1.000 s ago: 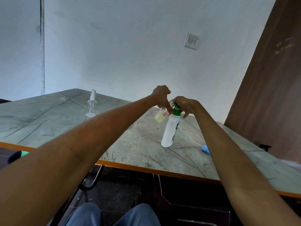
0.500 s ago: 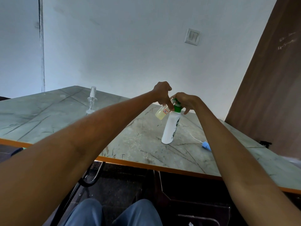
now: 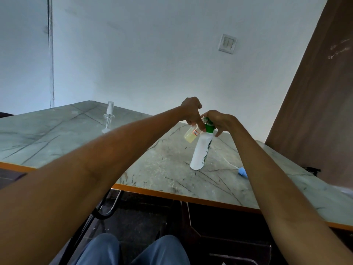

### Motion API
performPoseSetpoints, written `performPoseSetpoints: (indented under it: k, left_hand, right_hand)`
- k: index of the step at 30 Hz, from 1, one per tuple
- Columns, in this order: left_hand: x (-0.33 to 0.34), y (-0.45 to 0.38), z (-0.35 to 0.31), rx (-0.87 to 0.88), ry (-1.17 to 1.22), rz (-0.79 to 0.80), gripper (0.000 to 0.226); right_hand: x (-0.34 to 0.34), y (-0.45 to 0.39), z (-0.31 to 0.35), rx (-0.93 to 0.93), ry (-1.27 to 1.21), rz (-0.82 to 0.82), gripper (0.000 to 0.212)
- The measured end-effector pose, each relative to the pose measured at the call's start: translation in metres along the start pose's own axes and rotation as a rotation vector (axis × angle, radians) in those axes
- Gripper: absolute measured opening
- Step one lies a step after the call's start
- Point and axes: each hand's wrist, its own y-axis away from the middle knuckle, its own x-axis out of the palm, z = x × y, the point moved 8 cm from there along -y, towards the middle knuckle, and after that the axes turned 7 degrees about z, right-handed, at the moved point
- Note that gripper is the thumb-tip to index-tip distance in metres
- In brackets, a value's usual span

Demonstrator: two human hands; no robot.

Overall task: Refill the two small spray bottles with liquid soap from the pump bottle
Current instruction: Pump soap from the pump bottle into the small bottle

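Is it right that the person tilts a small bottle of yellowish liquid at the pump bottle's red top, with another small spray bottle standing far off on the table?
Not quite: the top of the pump bottle is green, not red, as the head view shows. The rest holds: the left hand tilts the small bottle of yellowish liquid at it, the right hand rests on the pump, and the other spray bottle stands far off on the table.

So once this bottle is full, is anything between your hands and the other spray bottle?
Nothing visible: the second spray bottle stands alone far left on the table, bare tabletop between it and the left hand.
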Motion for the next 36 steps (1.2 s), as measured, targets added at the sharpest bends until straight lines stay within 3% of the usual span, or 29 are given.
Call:
performPoseSetpoints:
  k: [36]
  left_hand:
    - [-0.0035,0.0012,-0.0064,0.018,-0.091,-0.006,0.093]
  right_hand:
    - [-0.0002,0.0007,0.0001,-0.010,-0.024,0.019,0.042]
